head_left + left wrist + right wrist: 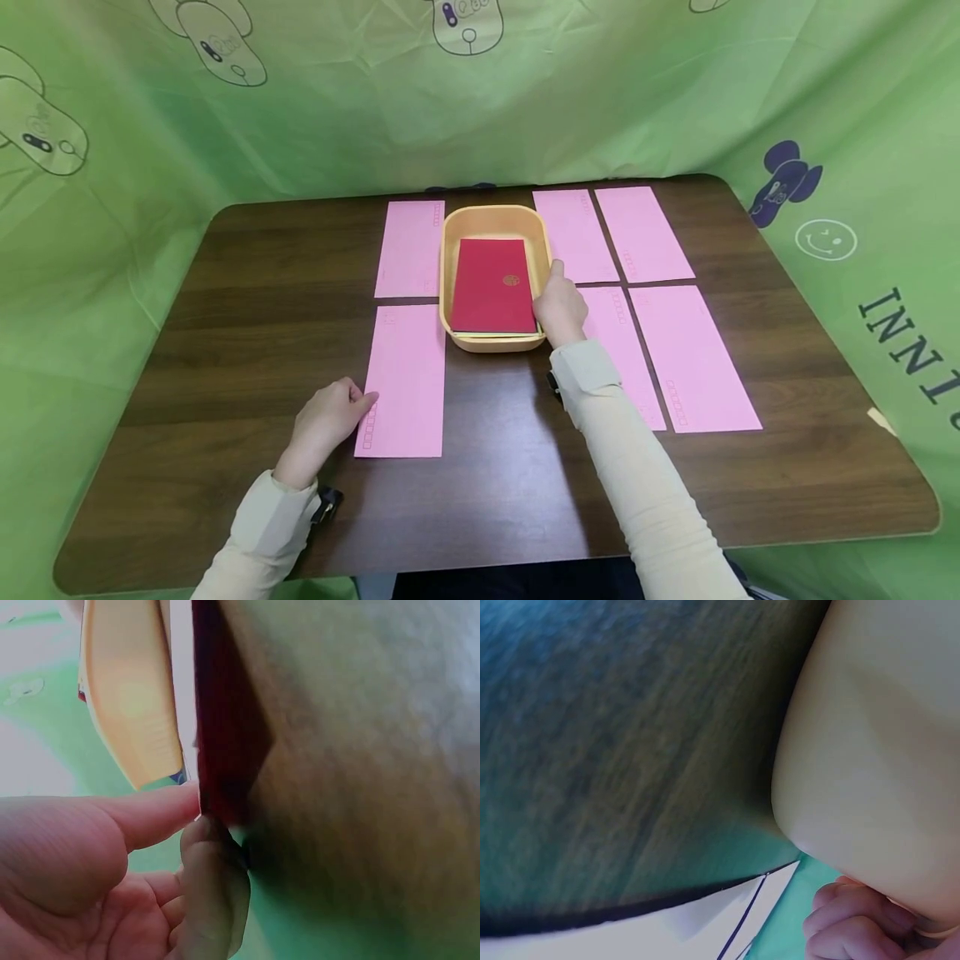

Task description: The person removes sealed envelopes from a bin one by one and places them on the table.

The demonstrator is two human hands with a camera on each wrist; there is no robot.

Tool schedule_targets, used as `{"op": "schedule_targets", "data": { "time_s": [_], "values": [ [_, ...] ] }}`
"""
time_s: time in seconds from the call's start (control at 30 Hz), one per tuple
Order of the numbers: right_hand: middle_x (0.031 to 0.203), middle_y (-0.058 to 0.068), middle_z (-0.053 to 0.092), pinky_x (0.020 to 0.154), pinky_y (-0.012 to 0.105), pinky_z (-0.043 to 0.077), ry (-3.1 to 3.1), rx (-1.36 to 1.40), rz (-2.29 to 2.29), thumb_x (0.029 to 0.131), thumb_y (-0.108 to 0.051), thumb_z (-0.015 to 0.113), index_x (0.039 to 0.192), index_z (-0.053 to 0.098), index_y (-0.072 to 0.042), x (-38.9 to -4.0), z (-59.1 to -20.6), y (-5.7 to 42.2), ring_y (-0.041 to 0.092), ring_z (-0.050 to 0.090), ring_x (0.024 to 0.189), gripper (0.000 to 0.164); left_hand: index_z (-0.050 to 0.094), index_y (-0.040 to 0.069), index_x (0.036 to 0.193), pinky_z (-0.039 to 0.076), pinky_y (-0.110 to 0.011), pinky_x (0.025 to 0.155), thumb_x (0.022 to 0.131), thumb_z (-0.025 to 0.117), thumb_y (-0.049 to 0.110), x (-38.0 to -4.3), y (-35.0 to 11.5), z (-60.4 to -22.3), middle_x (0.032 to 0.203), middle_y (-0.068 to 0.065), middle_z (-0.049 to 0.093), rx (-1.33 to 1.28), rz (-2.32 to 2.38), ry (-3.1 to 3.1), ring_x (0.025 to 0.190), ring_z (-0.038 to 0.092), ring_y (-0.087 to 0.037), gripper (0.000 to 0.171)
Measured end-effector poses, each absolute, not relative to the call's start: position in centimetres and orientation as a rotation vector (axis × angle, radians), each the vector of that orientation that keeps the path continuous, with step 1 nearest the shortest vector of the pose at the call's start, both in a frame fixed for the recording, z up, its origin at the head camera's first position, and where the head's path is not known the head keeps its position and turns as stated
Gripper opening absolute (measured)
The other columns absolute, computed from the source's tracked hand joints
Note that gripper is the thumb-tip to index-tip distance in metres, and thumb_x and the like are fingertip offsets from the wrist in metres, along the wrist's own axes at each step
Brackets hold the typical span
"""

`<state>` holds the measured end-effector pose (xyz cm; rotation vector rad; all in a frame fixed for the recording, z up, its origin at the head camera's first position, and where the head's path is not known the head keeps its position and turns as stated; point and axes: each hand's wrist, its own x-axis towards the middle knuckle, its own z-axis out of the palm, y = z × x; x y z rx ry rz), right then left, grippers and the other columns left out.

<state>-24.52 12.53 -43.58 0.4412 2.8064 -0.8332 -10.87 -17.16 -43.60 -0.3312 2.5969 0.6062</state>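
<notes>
A pink envelope (405,367) lies at the near left of the basket. My left hand (326,421) pinches its left edge, and in the left wrist view the thumb is on one face and the fingers (214,892) on the other. A beige plastic basket (495,343) stands at the middle of the table, its left side overlapping the pink envelopes there. My right hand (562,307) grips the basket's right rim; curled fingers (855,930) show beside the basket wall (870,750) in the right wrist view. Inside the basket lies a red booklet-like stack (491,287) with a gold emblem.
Another pink envelope (405,250) lies behind the pinched one. Right of the basket, several more lie in two columns, including a far right one (645,233) and a near right one (697,358). Green printed cloth (337,125) surrounds the brown wooden table (262,333).
</notes>
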Motion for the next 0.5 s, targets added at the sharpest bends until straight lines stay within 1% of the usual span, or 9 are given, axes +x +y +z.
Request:
{"op": "schedule_targets", "data": {
  "time_s": [0.23, 0.5],
  "values": [
    [0.112, 0.022, 0.062, 0.082, 0.050, 0.049, 2.808, 0.440, -0.844, 0.087, -0.009, 0.052, 0.132, 0.033, -0.010, -24.41, -43.47, 12.45, 0.039, 0.062, 0.099, 0.049, 0.057, -0.001, 0.098, 0.037, -0.028, 0.056, 0.094, 0.055, 0.033, -10.89, -17.11, -43.61, 0.076, -0.011, 0.056, -0.346, 0.627, 2.595, 0.069, 0.051, -0.022, 0.034],
    [0.113, 0.022, 0.062, 0.084, 0.051, 0.049, 2.802, 0.432, -0.846, 0.088, -0.009, 0.052, 0.134, 0.032, -0.009, -24.43, -43.53, 12.56, 0.040, 0.062, 0.100, 0.050, 0.057, -0.001, 0.099, 0.037, -0.028, 0.056, 0.094, 0.055, 0.034, -10.86, -17.10, -43.64, 0.077, -0.012, 0.057, -0.357, 0.636, 2.588, 0.070, 0.052, -0.022, 0.035]
  ]
}}
